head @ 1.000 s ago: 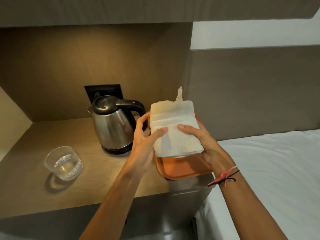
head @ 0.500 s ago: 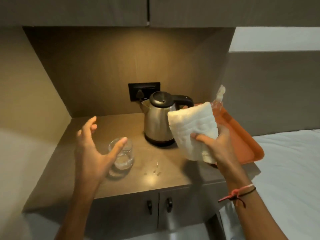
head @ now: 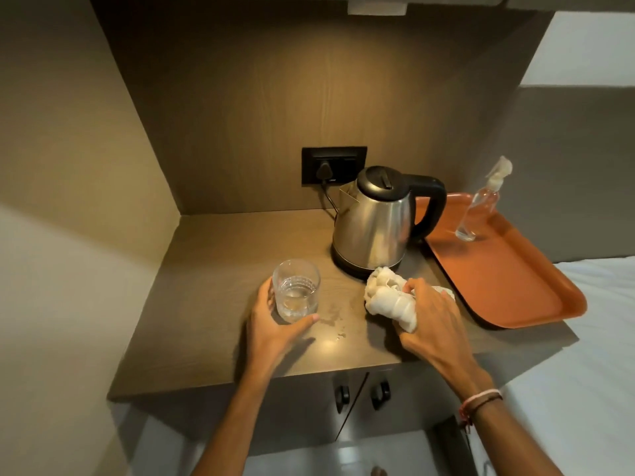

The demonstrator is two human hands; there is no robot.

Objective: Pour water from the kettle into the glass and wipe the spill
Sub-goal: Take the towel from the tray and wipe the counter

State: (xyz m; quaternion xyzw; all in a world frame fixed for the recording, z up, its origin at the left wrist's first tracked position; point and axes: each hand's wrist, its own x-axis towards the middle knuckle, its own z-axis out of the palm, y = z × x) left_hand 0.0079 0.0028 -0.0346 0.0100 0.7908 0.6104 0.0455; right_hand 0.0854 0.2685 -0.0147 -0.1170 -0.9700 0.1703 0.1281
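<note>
A clear glass (head: 296, 289) with some water in it stands on the brown counter (head: 213, 297), and my left hand (head: 275, 329) wraps around its near side. A steel kettle (head: 376, 219) with a black lid and handle sits upright on its base behind. My right hand (head: 431, 316) presses a bunched white towel (head: 385, 298) onto the counter just in front of the kettle. Small water drops (head: 335, 319) glisten on the counter between the glass and the towel.
An orange tray (head: 505, 269) lies at the counter's right end and carries a clear spray bottle (head: 481, 204). A black wall socket (head: 333, 164) with the kettle's plug sits behind. Cabinet doors with two knobs (head: 360, 395) are below; a white bed (head: 591, 338) is at right.
My right hand brought the towel down from the air onto the counter, bunching it. My left hand let go of the towel, swung left and closed around the glass.
</note>
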